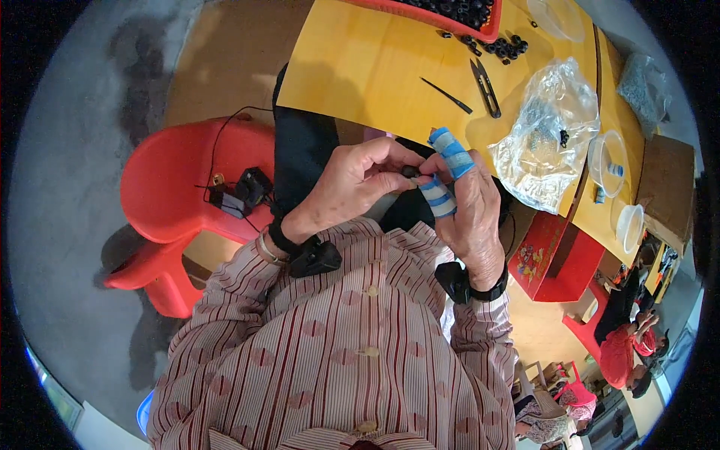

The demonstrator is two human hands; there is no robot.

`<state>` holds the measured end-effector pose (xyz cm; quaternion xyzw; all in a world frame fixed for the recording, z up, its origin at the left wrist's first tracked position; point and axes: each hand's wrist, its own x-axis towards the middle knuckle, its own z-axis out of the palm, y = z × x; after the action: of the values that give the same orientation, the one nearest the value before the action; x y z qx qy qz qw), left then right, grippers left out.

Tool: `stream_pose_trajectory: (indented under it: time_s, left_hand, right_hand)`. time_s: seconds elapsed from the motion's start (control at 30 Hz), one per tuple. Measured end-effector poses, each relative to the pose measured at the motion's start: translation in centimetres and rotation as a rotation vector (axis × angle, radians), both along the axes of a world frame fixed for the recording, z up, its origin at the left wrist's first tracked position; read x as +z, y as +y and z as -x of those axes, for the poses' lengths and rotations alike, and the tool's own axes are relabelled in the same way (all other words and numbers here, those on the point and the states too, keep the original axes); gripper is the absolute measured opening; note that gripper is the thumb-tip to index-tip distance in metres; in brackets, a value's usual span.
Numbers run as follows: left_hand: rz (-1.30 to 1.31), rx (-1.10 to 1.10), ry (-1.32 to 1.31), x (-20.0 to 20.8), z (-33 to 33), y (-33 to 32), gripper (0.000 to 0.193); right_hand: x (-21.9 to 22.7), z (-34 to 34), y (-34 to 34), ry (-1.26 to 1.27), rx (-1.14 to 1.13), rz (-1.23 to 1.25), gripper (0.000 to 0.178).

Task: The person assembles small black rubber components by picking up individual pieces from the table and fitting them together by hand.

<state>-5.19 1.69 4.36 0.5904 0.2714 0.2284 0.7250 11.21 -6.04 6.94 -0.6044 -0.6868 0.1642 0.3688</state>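
In front of my shirt, just off the table's near edge, my two hands meet over a small black round part [410, 172]. My left hand [349, 181] pinches it between thumb and fingertips, which partly hide it. My right hand [474, 214] closes on its other side, thumb and fingers bent inward. Blue-and-white striped tape [451, 153] wraps a finger and the thumb of that hand. On the yellow table [352, 64] beyond lie black thread snips [486, 88] and a thin pointed black tool [446, 95].
A red basket [491, 26] of black parts stands at the far edge, several loose black parts [506, 49] beside it. Right of the snips lies a clear plastic bag [551, 139], then clear tubs [630, 227]. A red chair [176, 169] holding black adapters [251, 187] stands left.
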Motion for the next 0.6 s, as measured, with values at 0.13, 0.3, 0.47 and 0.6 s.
stream_pose_trajectory:
  time_s: [0.13, 0.3, 0.47, 0.6]
  left_hand:
    - [0.300, -0.073, -0.018, 0.0, 0.4, 0.6, 0.023]
    - [0.413, -0.088, -0.063, -0.4, 0.4, 0.6, 0.024]
    - [0.435, -0.054, -0.133, -0.7, 0.1, 0.6, 0.024]
    - [0.464, -0.032, -0.153, -1.2, 0.2, 0.5, 0.024]
  right_hand:
    - [-0.2, 0.6, -0.6, 0.286, -0.192, -0.005, 0.050]
    - [-0.2, 0.5, -1.2, 0.306, -0.179, 0.022, 0.052]
    - [0.1, 0.3, -0.9, 0.052, 0.026, -0.058, 0.061]
    - [-0.4, 0.7, -0.6, -0.021, 0.071, -0.115, 0.059]
